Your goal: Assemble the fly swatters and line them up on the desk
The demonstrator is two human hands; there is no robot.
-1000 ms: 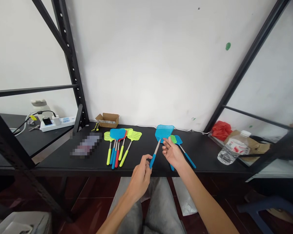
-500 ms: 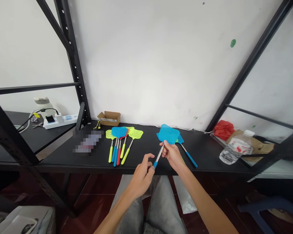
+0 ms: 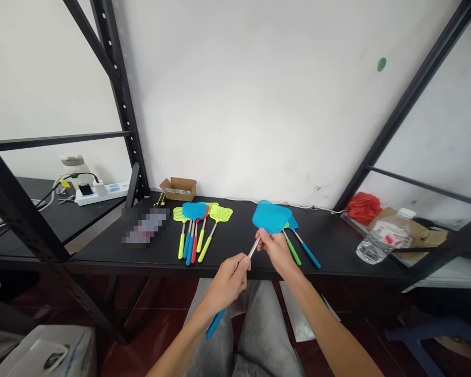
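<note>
The left hand [image 3: 228,283] is clenched around the steel shaft of a blue fly swatter [image 3: 272,216], and the right hand [image 3: 277,250] seems to pinch it just under the mesh head, above the front edge of the table [image 3: 329,251], near a green-handled swatter [image 3: 292,251] and a blue-handled swatter [image 3: 308,255]

Bare forearms [image 3: 329,330] and faded grey jeans [image 3: 262,335].

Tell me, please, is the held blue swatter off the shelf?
Off: left hand and right hand hold the swatter clear of the shelf.
</note>
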